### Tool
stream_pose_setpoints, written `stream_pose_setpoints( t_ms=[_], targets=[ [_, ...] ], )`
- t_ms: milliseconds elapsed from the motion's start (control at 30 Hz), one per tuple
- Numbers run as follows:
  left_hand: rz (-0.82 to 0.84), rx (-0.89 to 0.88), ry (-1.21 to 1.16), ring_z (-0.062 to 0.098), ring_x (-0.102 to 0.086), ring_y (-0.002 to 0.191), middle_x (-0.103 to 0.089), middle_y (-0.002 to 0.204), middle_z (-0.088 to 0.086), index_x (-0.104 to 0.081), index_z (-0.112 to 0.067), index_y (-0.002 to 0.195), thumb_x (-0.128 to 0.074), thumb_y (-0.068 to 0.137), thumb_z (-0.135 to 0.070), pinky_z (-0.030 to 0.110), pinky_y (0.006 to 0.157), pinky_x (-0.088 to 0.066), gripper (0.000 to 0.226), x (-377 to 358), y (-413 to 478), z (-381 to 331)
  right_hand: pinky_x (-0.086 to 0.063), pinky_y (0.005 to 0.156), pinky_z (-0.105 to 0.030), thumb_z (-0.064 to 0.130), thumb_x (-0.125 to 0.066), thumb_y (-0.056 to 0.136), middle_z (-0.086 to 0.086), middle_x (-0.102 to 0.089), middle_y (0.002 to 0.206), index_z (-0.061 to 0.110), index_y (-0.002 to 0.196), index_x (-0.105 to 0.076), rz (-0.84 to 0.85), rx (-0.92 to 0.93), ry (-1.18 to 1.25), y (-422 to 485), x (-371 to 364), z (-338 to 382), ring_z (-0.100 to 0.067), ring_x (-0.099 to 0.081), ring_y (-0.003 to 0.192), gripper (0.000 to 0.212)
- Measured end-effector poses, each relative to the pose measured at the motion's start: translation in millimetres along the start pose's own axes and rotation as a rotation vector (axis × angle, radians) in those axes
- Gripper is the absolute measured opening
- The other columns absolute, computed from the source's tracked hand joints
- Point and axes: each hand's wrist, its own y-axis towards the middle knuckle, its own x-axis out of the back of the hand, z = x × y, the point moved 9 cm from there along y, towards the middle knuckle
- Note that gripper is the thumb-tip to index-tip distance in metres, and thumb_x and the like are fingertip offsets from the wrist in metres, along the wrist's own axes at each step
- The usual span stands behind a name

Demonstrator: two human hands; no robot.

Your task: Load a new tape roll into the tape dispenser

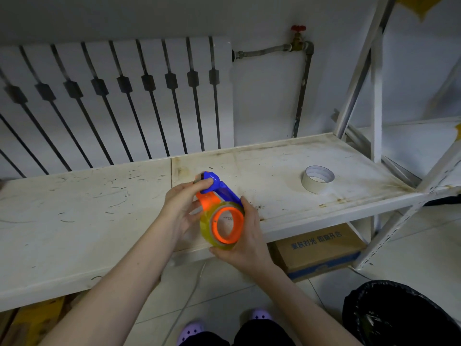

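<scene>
Holding the tape dispenser (216, 193) up front w/ both hands, just over the near edge of the shelf (99, 221): left hand (180, 208) is clamped on the blue head end, thumb over the top, fingers curled round the orange body. Right hand (245, 236) cups the clear yellowish tape roll (219, 227) from below and the right side, fingers closed on its outer rim. Roll looks seated around the orange hub, hub ring showing thru the core, so probably most of the way on; can't tell if it's pushed fully home. Key relation: roll's axis points roughly toward the camera, in line w/ the hub, dispenser's long axis running up-left from roll to blue head. Right hand is the one on the roll, so any final push or pulling the tape end toward the blade likely falls to it. Spare white tape roll (318, 179) lies flat on the shelf, well apart to the right.
</scene>
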Motion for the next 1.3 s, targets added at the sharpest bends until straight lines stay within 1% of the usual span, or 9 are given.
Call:
stream_pose_setpoints(
  t_ms=[167,267,333,433,533,933,1100,1167,1300],
  targets=[
    [0.138,0.03,0.063,0.023,-0.064,0.101,-0.068,0.108,0.004,-0.06,-0.011,0.117,-0.077,0.07,-0.037,0.042,0.085,-0.051,0.056,-21.6,-1.2,2.3,-0.048,0.097,-0.027,0.04,-0.087,0.054,0.017,-0.03,0.131,0.034,0.136,-0.018,-0.035,-0.072,0.1,2.8,22.4,-11.7,-0.003,-0.039,0.123,0.107],
    [0.08,0.013,0.172,0.02,-0.047,0.12,-0.05,0.123,-0.003,-0.05,-0.019,0.121,-0.07,0.073,-0.049,0.043,0.102,-0.036,0.06,-19.0,1.8,3.3,-0.047,0.095,-0.027,0.041,-0.088,0.051,0.013,-0.033,0.13,0.032,0.136,-0.02,-0.067,-0.176,0.072,17.9,41.5,-29.5,-0.005,-0.041,0.12,0.109],
    [0.053,0.023,0.2,0.021,-0.048,0.122,-0.051,0.127,0.001,-0.049,-0.02,0.116,-0.067,0.079,-0.044,0.044,0.106,-0.035,0.047,-13.4,4.5,5.4,-0.048,0.092,-0.031,0.046,-0.087,0.049,0.009,-0.036,0.133,0.03,0.136,-0.022,-0.129,-0.271,0.006,31.5,60.9,-47.6,-0.01,-0.044,0.119,0.11],
    [0.052,0.041,0.264,0.023,-0.053,0.119,-0.059,0.125,0.006,-0.056,-0.015,0.112,-0.064,0.084,-0.03,0.041,0.098,-0.041,0.033,-8.1,7.8,10.1,-0.051,0.09,-0.043,0.051,-0.084,0.049,0.004,-0.039,0.136,0.027,0.137,-0.023,-0.177,-0.402,-0.124,48.6,83.2,-71.6,-0.02,-0.047,0.12,0.109],
    [0.045,0.025,0.301,0.023,-0.053,0.118,-0.06,0.122,0.006,-0.06,-0.013,0.111,-0.062,0.086,-0.021,0.038,0.093,-0.042,0.027,-8.3,9.3,9.5,-0.05,0.087,-0.044,0.053,-0.082,0.052,0.001,-0.039,0.138,0.024,0.138,-0.024,-0.163,-0.463,-0.28,56.1,91.1,-80.9,-0.026,-0.048,0.12,0.108],
    [0.035,-0.014,0.3,0.022,-0.057,0.111,-0.061,0.11,0.004,-0.061,-0.011,0.112,-0.06,0.085,-0.016,0.035,0.084,-0.043,0.028,-3.5,11.7,-2.4,-0.047,0.087,-0.046,0.061,-0.077,0.059,-0.007,-0.035,0.141,0.019,0.143,-0.017,-0.089,-0.492,-0.387,64.1,81.5,-99.1,-0.032,-0.044,0.123,0.111],
    [0.027,-0.021,0.282,0.022,-0.058,0.11,-0.061,0.109,0.004,-0.061,-0.011,0.112,-0.06,0.084,-0.015,0.035,0.085,-0.045,0.028,-1.0,7.6,-9.8,-0.044,0.098,-0.048,0.06,-0.078,0.059,-0.012,-0.029,0.147,0.015,0.146,-0.012,-0.098,-0.45,-0.45,62.3,80.8,-89.1,-0.034,-0.037,0.131,0.118],
    [0.03,-0.027,0.271,0.022,-0.058,0.112,-0.061,0.109,0.004,-0.061,-0.011,0.113,-0.06,0.084,-0.015,0.035,0.085,-0.046,0.029,1.2,3.1,-15.1,-0.044,0.101,-0.047,0.051,-0.081,0.061,-0.01,-0.028,0.148,0.016,0.146,-0.015,-0.156,-0.397,-0.381,61.6,83.8,-77.1,-0.032,-0.036,0.132,0.112],
    [0.028,-0.081,0.261,0.021,-0.058,0.113,-0.061,0.109,0.004,-0.062,-0.014,0.105,-0.058,0.085,-0.013,0.037,0.089,-0.045,0.02,0.2,-14.7,-36.4,-0.046,0.089,-0.033,0.023,-0.074,0.077,0.0,-0.041,0.128,0.019,0.132,-0.037,-0.264,-0.204,-0.069,53.6,89.3,-24.5,-0.02,-0.046,0.115,0.066]
  ],
)
